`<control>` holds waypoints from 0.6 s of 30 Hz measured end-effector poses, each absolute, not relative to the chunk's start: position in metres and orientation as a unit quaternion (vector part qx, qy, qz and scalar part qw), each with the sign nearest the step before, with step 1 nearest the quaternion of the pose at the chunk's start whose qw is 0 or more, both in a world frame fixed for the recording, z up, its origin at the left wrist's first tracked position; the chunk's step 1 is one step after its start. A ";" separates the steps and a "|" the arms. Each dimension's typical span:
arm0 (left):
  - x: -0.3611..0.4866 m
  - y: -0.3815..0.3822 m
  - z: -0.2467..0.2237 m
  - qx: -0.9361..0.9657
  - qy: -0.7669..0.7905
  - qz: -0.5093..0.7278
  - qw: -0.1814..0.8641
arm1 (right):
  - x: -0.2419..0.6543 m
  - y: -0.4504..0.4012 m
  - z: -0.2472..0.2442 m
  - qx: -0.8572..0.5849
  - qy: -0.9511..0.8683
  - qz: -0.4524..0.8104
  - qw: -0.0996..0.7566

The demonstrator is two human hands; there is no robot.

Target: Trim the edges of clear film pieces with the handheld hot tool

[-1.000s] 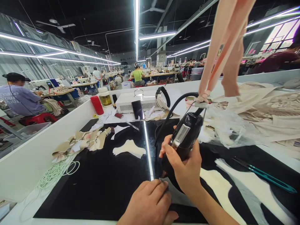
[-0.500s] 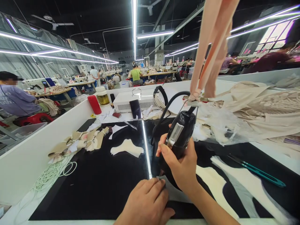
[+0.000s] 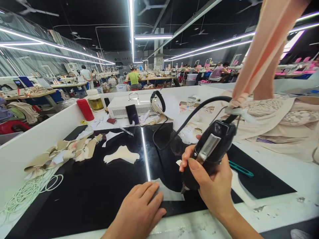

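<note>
Right hand (image 3: 215, 184) wraps black corded tool (image 3: 214, 146) lower right, left hand (image 3: 141, 205) lies flat bottom centre, fingertips seemingly on greyish fabric (image 3: 170, 192).

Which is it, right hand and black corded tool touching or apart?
Touching: the head view shows the right hand gripping the black corded tool, wrapped around its body.

We have a black-and-silver tool (image 3: 211, 146) tilted over the black mat (image 3: 94, 192); our sheer pale sheet (image 3: 170, 192) lies near the mat's edge closest to us.
</note>
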State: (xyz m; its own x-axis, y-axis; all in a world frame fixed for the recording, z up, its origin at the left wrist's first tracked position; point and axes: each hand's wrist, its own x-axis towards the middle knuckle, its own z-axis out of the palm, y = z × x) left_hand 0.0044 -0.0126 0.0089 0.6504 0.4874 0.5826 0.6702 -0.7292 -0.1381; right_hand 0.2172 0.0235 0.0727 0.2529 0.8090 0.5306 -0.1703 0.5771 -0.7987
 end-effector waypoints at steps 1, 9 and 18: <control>0.004 -0.012 0.008 -0.891 -0.325 -0.264 0.175 | 0.218 0.023 0.073 -0.313 -0.511 0.334 0.727; 0.004 -0.012 0.010 -0.886 -0.321 -0.275 0.189 | 0.222 0.024 0.067 -0.340 -0.523 0.306 0.719; 0.003 -0.012 0.013 -0.889 -0.320 -0.269 0.189 | 0.216 0.025 0.075 -0.379 -0.498 0.278 0.729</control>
State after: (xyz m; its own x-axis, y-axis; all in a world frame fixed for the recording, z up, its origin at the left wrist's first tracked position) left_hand 0.0032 -0.0123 0.0130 0.6502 0.4678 0.5987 0.6706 -0.7237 -0.1628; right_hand 0.2155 0.0245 0.0751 0.3489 0.7831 0.5149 -0.0287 0.5581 -0.8293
